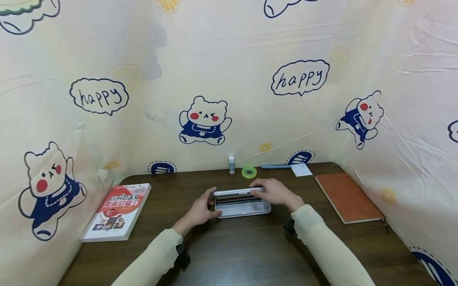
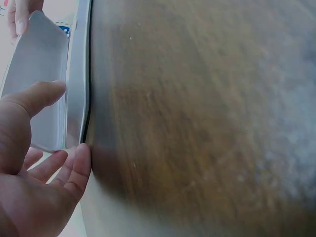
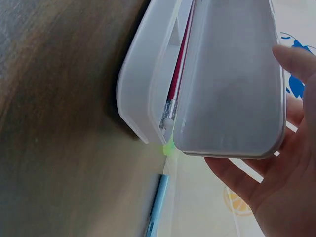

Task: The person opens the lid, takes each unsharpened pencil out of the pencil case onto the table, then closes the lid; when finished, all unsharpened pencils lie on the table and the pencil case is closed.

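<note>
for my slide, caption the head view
Both hands, left and right, hold a half-open pencil case on a dark table.

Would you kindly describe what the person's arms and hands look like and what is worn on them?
Both arms wear long, close-fitting pale cream sleeves reaching to the wrists. A small black device is strapped under each wrist, at the left cuff and the right cuff. The left hand and right hand are bare, with no gloves; no rings or markings are visible.

translucent white pencil case, red pencil, dark brown table
</note>
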The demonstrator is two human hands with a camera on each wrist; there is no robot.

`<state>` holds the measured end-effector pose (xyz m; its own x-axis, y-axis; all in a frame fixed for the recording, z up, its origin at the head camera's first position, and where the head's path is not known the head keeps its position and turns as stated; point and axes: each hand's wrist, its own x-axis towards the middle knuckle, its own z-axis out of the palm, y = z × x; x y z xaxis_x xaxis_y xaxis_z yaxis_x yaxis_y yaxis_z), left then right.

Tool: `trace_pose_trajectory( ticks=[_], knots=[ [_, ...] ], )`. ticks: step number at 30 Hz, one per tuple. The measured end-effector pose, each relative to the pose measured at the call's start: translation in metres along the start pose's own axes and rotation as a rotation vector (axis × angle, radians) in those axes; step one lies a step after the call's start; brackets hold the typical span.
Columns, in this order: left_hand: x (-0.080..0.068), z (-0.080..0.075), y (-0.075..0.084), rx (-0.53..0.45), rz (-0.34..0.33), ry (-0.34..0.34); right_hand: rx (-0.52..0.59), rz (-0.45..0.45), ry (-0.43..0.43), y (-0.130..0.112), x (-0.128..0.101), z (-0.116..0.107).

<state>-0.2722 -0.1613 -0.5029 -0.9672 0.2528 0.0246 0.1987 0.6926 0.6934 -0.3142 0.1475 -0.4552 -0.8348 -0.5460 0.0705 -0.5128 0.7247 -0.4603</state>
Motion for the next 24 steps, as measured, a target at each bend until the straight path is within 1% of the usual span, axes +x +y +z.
trace_pose_trajectory(
  ticks=[5,8,10,13,19,21,24],
  knots=[
    [-0.001,0.000,-0.002,-0.077,-0.010,0.024,-0.012,0.038,0.069,0.003,0.001,-0.003],
    [-0.002,0.000,-0.004,-0.097,-0.013,0.029,-0.034,0.067,0.102,0.006,0.003,-0.004],
    [-0.002,0.000,-0.004,-0.088,-0.014,0.025,-0.038,0.100,0.123,0.007,0.004,-0.004],
    [-0.001,-0.001,-0.003,-0.044,-0.007,0.007,-0.035,0.139,0.158,0.008,0.003,-0.005],
    [0.002,-0.003,-0.004,0.030,0.032,-0.025,-0.023,0.234,0.208,0.011,-0.001,-0.008],
    [0.003,-0.003,-0.005,0.040,0.041,-0.031,-0.019,0.276,0.224,0.013,-0.003,-0.009],
    [0.004,-0.005,-0.006,0.031,0.035,-0.046,-0.015,0.324,0.241,0.017,-0.005,-0.011]
  ],
)
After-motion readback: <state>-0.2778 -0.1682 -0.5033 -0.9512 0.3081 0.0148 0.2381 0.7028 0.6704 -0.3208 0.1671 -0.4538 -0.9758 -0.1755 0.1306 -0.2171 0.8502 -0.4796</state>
